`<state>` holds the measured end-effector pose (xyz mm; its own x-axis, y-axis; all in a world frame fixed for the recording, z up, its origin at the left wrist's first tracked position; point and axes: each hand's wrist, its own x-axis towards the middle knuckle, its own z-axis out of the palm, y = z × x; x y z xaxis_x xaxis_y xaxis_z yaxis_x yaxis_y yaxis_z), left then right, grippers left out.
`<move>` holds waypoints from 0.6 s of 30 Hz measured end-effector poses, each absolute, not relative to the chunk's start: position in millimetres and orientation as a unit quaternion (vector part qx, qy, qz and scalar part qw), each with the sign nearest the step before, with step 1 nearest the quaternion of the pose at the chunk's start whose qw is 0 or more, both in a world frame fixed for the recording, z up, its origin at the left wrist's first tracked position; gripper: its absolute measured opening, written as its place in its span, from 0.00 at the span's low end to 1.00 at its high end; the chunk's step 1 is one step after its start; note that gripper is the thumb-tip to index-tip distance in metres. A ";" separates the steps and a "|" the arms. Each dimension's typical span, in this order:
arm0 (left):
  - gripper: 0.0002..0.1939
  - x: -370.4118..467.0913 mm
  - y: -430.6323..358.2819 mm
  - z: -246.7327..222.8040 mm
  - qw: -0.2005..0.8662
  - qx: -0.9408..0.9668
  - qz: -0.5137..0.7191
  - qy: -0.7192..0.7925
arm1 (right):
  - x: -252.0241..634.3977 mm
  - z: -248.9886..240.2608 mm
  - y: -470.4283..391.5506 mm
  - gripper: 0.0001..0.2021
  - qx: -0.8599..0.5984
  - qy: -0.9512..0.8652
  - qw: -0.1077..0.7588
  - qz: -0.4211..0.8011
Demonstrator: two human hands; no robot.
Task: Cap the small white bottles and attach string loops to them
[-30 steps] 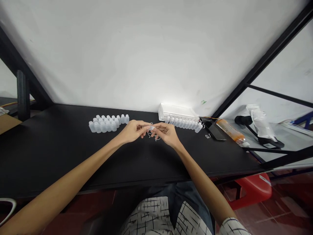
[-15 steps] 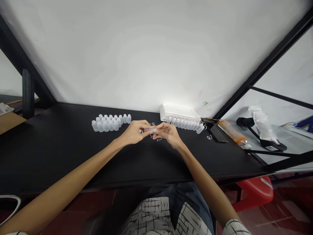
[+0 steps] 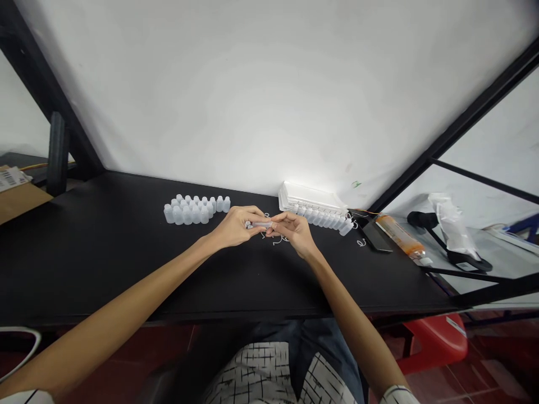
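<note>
Above the middle of the black table (image 3: 210, 286), my left hand (image 3: 238, 226) and my right hand (image 3: 293, 229) hold a small translucent bottle (image 3: 261, 224) between them, lying sideways. The fingers of both hands are pinched on it. Small white loops (image 3: 280, 240) lie on the table just behind and beneath the hands. To the left stands a group of capped white bottles (image 3: 187, 215) in rows. A row of similar bottles (image 3: 324, 217) with white loops leans against a white stack (image 3: 314, 194) at the right.
A dark phone (image 3: 376, 235) lies right of the bottle row, beside an orange-and-clear packet (image 3: 400, 235). Black frame bars rise at both sides. A cardboard piece (image 3: 23, 201) is at the far left, a red stool (image 3: 440, 342) below right.
The camera view has shifted and tilted slightly. Both hands still hold the small bottle in nearly the same place, with little change in their fingers.
</note>
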<state>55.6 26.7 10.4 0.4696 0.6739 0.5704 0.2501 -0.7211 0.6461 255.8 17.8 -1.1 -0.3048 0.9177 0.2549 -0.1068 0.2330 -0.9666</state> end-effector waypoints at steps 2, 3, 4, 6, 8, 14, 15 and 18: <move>0.13 55.8 26.4 14.3 0.261 0.806 0.428 0.316 | 255.9 0.5 17.6 0.16 -0.329 -0.623 0.501 0.502; 0.13 56.0 25.9 16.2 0.266 0.799 0.423 0.333 | 255.9 1.2 17.4 0.16 -0.331 -0.624 0.508 0.493; 0.13 56.3 25.1 18.0 0.272 0.796 0.415 0.346 | 255.9 1.5 17.3 0.17 -0.333 -0.625 0.514 0.484; 0.13 56.9 23.2 20.6 0.283 0.797 0.397 0.355 | 255.8 1.3 17.1 0.18 -0.338 -0.626 0.515 0.478; 0.12 57.4 21.4 21.7 0.298 0.798 0.387 0.353 | 255.8 -0.1 17.3 0.19 -0.336 -0.630 0.501 0.489; 0.12 56.3 20.7 17.2 0.332 0.780 0.416 0.330 | 255.7 -1.4 15.8 0.19 -0.314 -0.638 0.476 0.518; 0.12 56.0 21.2 16.1 0.335 0.780 0.418 0.325 | 255.5 -0.7 15.0 0.18 -0.311 -0.639 0.474 0.520; 0.12 55.3 22.7 13.0 0.330 0.784 0.424 0.311 | 254.4 1.3 13.0 0.17 -0.307 -0.638 0.471 0.526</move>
<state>55.3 22.7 13.0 0.4462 0.7682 0.4591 0.2078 -0.5879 0.7818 254.4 13.0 1.3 -0.3679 0.8872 0.2783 -0.1045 0.2580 -0.9605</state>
